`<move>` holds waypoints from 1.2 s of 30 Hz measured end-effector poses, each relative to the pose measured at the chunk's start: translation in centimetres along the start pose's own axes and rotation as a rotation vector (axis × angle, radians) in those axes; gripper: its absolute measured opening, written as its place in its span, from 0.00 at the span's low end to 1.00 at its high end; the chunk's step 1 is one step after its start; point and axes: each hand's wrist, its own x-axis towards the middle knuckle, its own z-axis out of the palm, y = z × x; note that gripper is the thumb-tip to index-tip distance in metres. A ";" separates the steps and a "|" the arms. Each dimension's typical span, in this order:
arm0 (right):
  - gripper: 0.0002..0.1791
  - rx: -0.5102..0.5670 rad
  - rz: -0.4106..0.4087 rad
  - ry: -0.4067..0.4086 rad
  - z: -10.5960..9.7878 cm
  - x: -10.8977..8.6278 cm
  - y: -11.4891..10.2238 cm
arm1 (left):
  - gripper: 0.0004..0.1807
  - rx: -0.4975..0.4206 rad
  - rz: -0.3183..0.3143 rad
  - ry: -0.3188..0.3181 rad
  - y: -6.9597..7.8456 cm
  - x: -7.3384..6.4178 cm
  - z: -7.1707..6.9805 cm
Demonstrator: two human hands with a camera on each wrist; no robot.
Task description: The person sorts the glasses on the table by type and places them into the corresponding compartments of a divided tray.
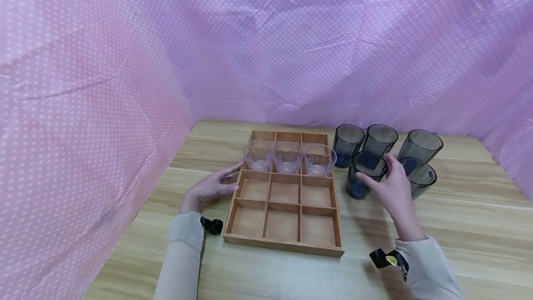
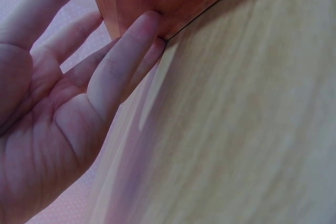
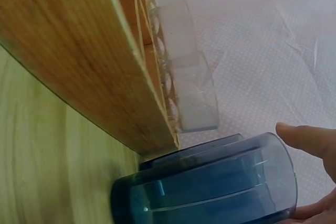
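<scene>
Fingers of the right hand (image 1: pixel 395 193) arch in a wide spread about the rim of a blue-grey tumbler (image 1: pixel 359 186), thumb to one side and fingers to the other; from my distant seat I cannot tell whether they press on it or only surround it. Loosely extended, the left hand (image 1: pixel 210 186) grips nothing, its fingertips touching the left wall of a wooden tray (image 1: pixel 283 245); I judge that contact enough to steady it.

I see the tumbler seemingly upright on the table (image 1: pixel 154 256), just beside the tray's right wall, well in from the table's right edge; three more tinted tumblers (image 1: pixel 349 145) stand nearer the table's far edge, and another is on its right. Three clear cups (image 1: pixel 287 163) sit in the tray's far row.

I expect the tumbler to be stiff, smooth and fairly light, slippery under damp fingertips; glass or plastic I cannot tell, so I would treat it as fragile. I would take hold just below the rim, thumb opposite fingers, with even, gentle pressure; its neighbours are close enough that a stray knuckle could knock one.
</scene>
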 end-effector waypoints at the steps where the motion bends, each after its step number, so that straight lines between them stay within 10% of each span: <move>1: 0.55 -0.007 0.005 0.005 0.1 0.0 0.1 | 0.42 -0.002 -0.002 0.001 0.0 0.0 0.0; 12: 0.56 -0.030 0.059 0.026 1.1 0.2 1.0 | 0.42 0.025 0.076 -0.044 -0.4 0.3 -0.1; 36: 0.49 0.124 0.097 0.166 1.7 0.0 1.3 | 0.42 -0.043 0.022 -0.010 0.2 0.0 0.2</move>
